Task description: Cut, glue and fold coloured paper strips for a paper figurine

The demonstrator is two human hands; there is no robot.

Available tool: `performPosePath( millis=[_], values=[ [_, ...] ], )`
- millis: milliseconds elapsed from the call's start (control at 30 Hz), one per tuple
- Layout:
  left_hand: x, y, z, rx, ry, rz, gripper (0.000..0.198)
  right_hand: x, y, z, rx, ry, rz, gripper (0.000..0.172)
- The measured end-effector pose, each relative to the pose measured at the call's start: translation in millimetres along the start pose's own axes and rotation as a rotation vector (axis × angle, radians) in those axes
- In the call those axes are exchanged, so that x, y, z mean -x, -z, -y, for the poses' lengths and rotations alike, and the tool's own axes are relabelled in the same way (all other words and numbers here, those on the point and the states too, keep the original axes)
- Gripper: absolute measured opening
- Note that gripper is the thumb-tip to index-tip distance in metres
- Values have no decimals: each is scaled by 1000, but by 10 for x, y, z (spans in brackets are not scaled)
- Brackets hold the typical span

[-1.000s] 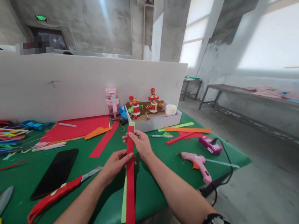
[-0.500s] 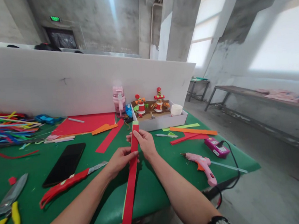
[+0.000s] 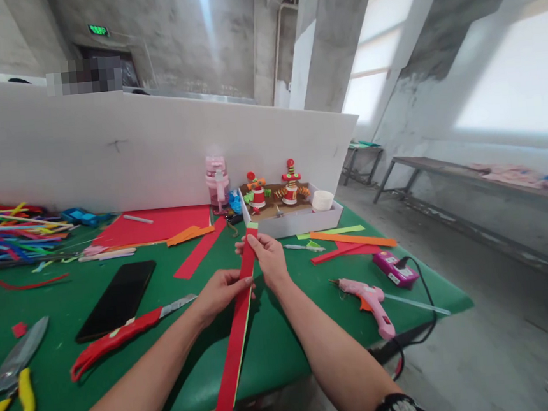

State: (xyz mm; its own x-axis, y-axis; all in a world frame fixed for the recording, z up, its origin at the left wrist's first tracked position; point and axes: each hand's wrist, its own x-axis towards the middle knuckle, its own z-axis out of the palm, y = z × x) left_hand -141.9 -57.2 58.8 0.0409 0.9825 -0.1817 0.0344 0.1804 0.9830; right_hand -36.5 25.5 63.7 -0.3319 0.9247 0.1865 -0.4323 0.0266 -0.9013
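Note:
A long red paper strip (image 3: pixel 235 343) with a light green strip behind it runs from the table's near edge up toward a white box. My left hand (image 3: pixel 219 293) pinches the strip near its middle. My right hand (image 3: pixel 269 257) grips it higher up, close to its far end, where a bit of green shows. Both hands hover just above the green table (image 3: pixel 277 352).
A pink glue gun (image 3: pixel 366 296) lies to the right with its cable. On the left lie a black phone (image 3: pixel 116 299), a red-handled knife (image 3: pixel 122 337), yellow-handled pliers (image 3: pixel 12 388) and coloured sticks (image 3: pixel 8 232). The white box (image 3: pixel 294 219) holds craft figures. Red and orange paper pieces are scattered about.
The lower end of the red strip has swung slightly left, covering more of the green strip behind it. Both hands keep their grip; the view shifted a little.

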Motion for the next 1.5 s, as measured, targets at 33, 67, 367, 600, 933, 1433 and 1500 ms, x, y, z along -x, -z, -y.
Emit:
performPosePath(
  millis=[33, 67, 367, 600, 933, 1433, 1500],
  values=[
    [2, -2, 1, -4, 3, 5, 62, -14, 15, 8, -3, 8, -9, 40],
    [5, -4, 3, -8, 6, 10, 61, -29, 31, 17, -5, 15, -17, 41],
    [53, -4, -43, -17, 25, 40, 53, -150, 177, 43, 13, 65, -102, 39],
    [53, 26, -60, 36, 18, 15, 54, -149, 186, 74, -45, -84, -20, 53],
    [16, 39, -12, 85, 56, 24, 53, -79, 175, 26, 87, -156, 156, 49],
    [47, 144, -21, -268, 101, 108, 55, -395, 577, 16, 142, -26, -264, 35],
    [16, 203, -20, -400, 40, 47, 45, -427, 690, 31, 309, 14, -363, 40]
  ],
)
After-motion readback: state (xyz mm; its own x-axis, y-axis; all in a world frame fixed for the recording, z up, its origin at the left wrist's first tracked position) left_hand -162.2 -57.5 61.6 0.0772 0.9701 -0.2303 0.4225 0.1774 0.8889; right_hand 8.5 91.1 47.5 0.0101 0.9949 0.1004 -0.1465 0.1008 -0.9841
